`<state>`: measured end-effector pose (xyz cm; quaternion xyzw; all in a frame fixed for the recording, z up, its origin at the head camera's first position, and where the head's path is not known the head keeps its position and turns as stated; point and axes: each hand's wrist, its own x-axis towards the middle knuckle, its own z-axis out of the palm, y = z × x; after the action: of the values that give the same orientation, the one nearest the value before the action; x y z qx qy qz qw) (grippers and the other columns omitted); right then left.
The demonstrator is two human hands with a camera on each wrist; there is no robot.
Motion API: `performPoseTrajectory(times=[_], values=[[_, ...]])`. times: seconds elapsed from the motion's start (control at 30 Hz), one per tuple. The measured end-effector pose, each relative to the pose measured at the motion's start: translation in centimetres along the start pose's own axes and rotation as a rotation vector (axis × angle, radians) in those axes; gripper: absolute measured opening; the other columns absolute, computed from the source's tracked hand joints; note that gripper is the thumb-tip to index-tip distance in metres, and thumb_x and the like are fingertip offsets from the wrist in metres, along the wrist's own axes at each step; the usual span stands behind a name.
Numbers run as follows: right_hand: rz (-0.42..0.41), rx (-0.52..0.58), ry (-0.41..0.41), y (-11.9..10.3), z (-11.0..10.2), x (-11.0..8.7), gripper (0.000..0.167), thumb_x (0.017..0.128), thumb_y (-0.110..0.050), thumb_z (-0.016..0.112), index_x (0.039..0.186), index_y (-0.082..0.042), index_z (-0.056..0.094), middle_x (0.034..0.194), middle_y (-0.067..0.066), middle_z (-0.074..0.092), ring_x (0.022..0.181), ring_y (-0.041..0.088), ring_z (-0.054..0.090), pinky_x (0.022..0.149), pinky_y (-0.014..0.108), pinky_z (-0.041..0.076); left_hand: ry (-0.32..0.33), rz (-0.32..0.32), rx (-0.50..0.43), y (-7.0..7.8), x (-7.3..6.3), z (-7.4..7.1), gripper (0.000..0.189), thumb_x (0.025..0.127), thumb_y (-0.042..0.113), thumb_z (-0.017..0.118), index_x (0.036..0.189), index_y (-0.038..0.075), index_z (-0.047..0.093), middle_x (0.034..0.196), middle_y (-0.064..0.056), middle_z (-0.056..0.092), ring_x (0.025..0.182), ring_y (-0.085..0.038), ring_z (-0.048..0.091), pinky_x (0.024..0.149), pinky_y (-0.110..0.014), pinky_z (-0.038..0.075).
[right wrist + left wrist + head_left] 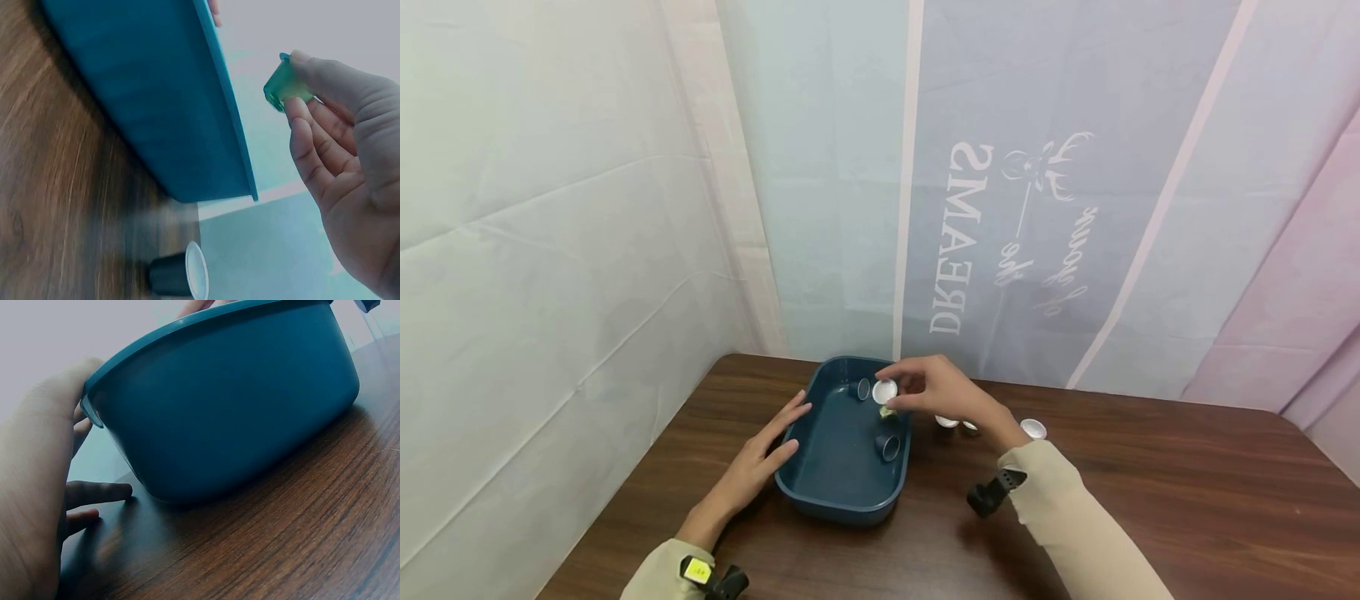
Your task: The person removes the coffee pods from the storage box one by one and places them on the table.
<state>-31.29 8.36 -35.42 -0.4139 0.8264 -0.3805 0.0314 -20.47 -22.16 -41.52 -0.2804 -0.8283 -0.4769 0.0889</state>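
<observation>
My right hand (936, 387) is over the right far part of a dark blue basin (842, 507). Between thumb and fingertips it pinches a coffee capsule (884, 392), whose pale round face points up in the head view. In the right wrist view this capsule (286, 84) has a green, tapered body. Two dark capsules lie on their sides in the basin, one near the far end (862, 389), one by the right wall (890, 448). A small yellow-green thing (887, 412) shows just below my right thumb. My left hand (756, 458) touches the basin's left rim with its fingers spread.
Right of the basin, pale-topped capsules stand on the brown wooden table (1112, 467), one of them (1033, 429) beyond my right forearm. A dark capsule with a white top (197, 272) appears beside the basin. Hanging cloth (820, 208) borders the back and left.
</observation>
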Motion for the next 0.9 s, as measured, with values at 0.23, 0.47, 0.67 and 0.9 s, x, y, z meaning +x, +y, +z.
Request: performPoseTrajectory(times=[0.23, 0.47, 0.67, 0.9], values=[[0.045, 0.069, 0.084, 0.6, -0.6, -1.8, 0.038, 0.082, -0.03, 0.077, 0.118, -0.02, 0.068, 0.084, -0.004, 0.067, 0.072, 0.014, 0.063, 0.062, 0.03, 0.05, 0.001, 0.003, -0.012, -0.5, 0.1, -0.1, 0.047, 0.097, 0.0, 0.046, 0.144, -0.003, 0.037, 0.154, -0.022, 0.022, 0.138, -0.044, 0.021, 0.1, -0.068, 0.021], [0.047, 0.098, 0.151, 0.6, -0.5, -3.4, 0.034, 0.083, -0.032, 0.076, 0.116, -0.027, 0.068, 0.086, -0.005, 0.067, 0.074, 0.015, 0.063, 0.063, 0.03, 0.051, 0.009, -0.002, 0.011, -0.6, -0.1, -0.2, 0.048, 0.097, -0.001, 0.047, 0.144, -0.003, 0.037, 0.154, -0.021, 0.022, 0.139, -0.042, 0.022, 0.102, -0.063, 0.023], [0.093, 0.096, 0.195, 0.3, -0.4, -5.4, 0.034, 0.083, -0.03, 0.076, 0.115, -0.026, 0.068, 0.085, -0.004, 0.066, 0.07, 0.016, 0.06, 0.054, 0.03, 0.05, 0.005, 0.01, -0.01, -0.5, 0.0, -0.1, 0.047, 0.097, -0.001, 0.046, 0.144, -0.003, 0.037, 0.154, -0.023, 0.022, 0.138, -0.045, 0.021, 0.1, -0.068, 0.021], [0.079, 0.115, 0.24, -2.7, -0.8, -7.4, 0.032, 0.081, -0.011, 0.077, 0.112, -0.005, 0.069, 0.086, 0.003, 0.067, 0.073, 0.019, 0.061, 0.064, 0.029, 0.05, -0.003, 0.021, -0.007, -0.7, -0.1, -0.1, 0.048, 0.098, 0.001, 0.047, 0.144, -0.004, 0.036, 0.154, -0.023, 0.022, 0.138, -0.044, 0.022, 0.099, -0.068, 0.023]])
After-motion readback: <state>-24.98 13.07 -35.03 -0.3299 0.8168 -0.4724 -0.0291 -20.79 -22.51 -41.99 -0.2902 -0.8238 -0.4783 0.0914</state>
